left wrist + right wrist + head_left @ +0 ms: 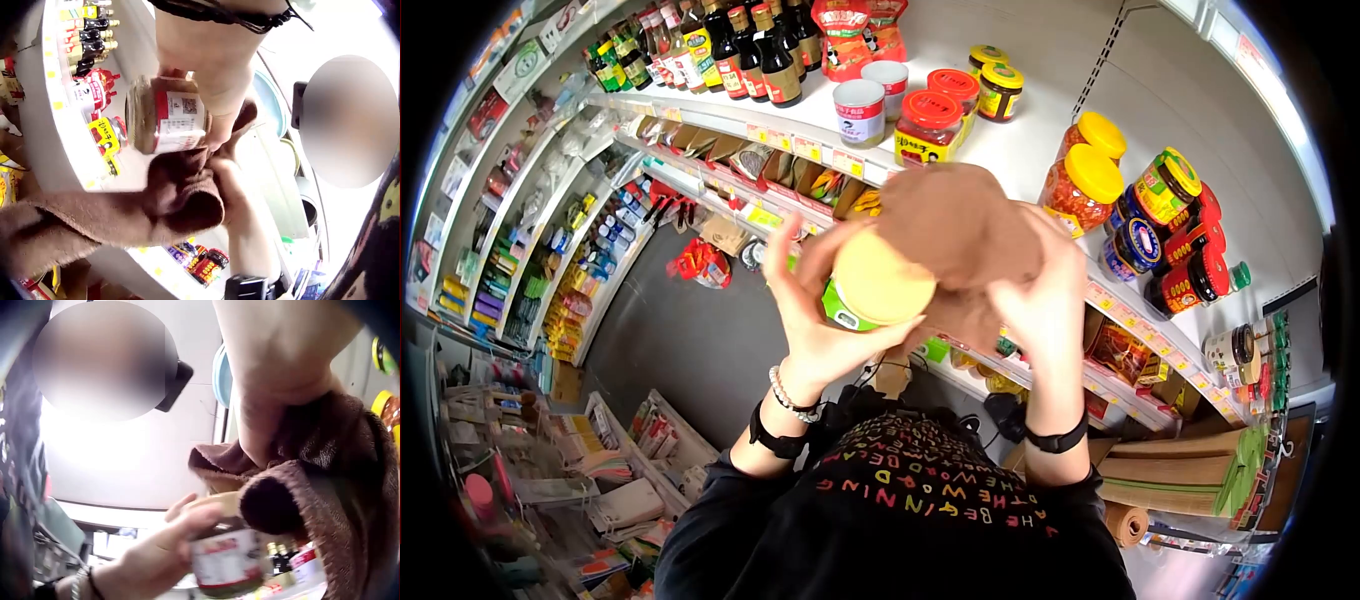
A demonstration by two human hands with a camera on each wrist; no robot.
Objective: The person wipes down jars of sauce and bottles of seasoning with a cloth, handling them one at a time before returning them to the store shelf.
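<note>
Jar of clear glass with a pale yellow lid (885, 282), brown contents and a white, red and green label, held above the floor in front of a white shelf (1022, 150). The left hand (815, 335) is clamped on the jar, fingers and thumb spread around its side; in the head view the lid faces the camera and hides most of the body. The left wrist view shows the label with a square printed code, its small text too blurred to read.

Brown, soft-napped cloth (965, 225), bunched, lies just beside the lid. The right hand (1040, 285) is clamped on this cloth, its thumb against the near side; the other fingertips are largely buried in the folds. The right wrist view shows one fold standing open as a dark hollow against the jar's upper part; whether the cloth touches the glass beneath cannot be told.

On the shelf stand dark glass bottles with red and yellow labels (775, 65), a red-lidded jar with a yellow label (928, 125) and yellow-lidded jars with reddish contents (1088, 185). Blurred ovals mask part of both wrist views. Coloured lettering on the black shirt (920, 540) is only partly legible.
</note>
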